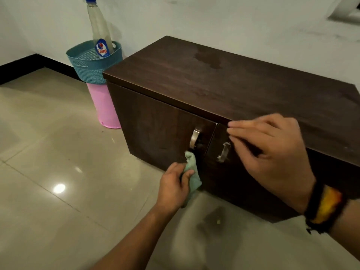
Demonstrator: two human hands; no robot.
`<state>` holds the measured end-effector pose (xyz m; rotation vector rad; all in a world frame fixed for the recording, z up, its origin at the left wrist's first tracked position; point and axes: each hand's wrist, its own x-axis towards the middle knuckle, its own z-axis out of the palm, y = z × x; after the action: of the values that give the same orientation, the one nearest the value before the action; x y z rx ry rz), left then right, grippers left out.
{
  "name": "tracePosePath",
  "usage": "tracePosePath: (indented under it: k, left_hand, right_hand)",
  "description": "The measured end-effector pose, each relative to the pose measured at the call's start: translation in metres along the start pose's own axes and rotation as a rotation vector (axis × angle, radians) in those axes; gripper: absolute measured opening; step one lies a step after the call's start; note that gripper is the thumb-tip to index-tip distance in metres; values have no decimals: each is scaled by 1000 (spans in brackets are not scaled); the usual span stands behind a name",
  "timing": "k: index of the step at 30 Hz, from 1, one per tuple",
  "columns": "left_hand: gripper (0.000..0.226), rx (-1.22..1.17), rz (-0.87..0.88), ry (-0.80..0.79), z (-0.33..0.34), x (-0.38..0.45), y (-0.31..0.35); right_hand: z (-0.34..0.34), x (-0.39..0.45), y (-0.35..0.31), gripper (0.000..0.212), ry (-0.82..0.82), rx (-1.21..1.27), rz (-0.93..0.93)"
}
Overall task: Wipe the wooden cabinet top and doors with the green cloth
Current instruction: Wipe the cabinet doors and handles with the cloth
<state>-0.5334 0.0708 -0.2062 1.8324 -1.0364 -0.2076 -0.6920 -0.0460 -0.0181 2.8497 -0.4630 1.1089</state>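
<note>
A low dark wooden cabinet (pixel 224 80) stands on the floor against the wall, with a damp patch on its top. Its two front doors each carry a metal handle: left door (pixel 155 129), right door (pixel 218 172). My left hand (pixel 173 186) grips the bunched green cloth (pixel 191 172) against the lower edge of the left door, just below its handle (pixel 194 138). My right hand (pixel 270 152) hovers with fingers spread over the top front edge, above the right door's handle (pixel 224 152). It holds nothing.
Left of the cabinet a teal basket (pixel 91 69) sits on a pink bin (pixel 106 108) and holds a spray bottle (pixel 100 30). Glossy beige floor tiles (pixel 58 162) spread to the left and front. A white wall (pixel 214 20) runs behind.
</note>
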Motion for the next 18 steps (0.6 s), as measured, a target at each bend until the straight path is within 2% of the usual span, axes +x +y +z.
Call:
tracePosePath:
  k: [3, 5, 7, 9, 11, 15, 18]
  left_hand:
    - [10, -70, 49, 104, 1, 5, 26]
    - [16, -105, 88, 166, 2, 8, 43]
    - [20, -159, 91, 212, 4, 9, 56]
    - [26, -226, 70, 246, 7, 9, 68]
    - [25, -258, 66, 260, 8, 10, 77]
    - [20, -221, 88, 230, 9, 12, 86]
    - [22, -177, 140, 200, 13, 15, 91]
  right_hand:
    - [-14, -37, 0, 6, -88, 135, 305]
    - [-13, -48, 1, 12, -194, 166, 405]
    - [-9, -46, 8, 22, -259, 36, 310]
    - [-4, -39, 16, 24, -264, -123, 89]
    - [2, -33, 20, 26, -291, -224, -51]
    - [15, -24, 18, 31, -349, -232, -54]
    - [18, -22, 17, 25, -374, -256, -48]
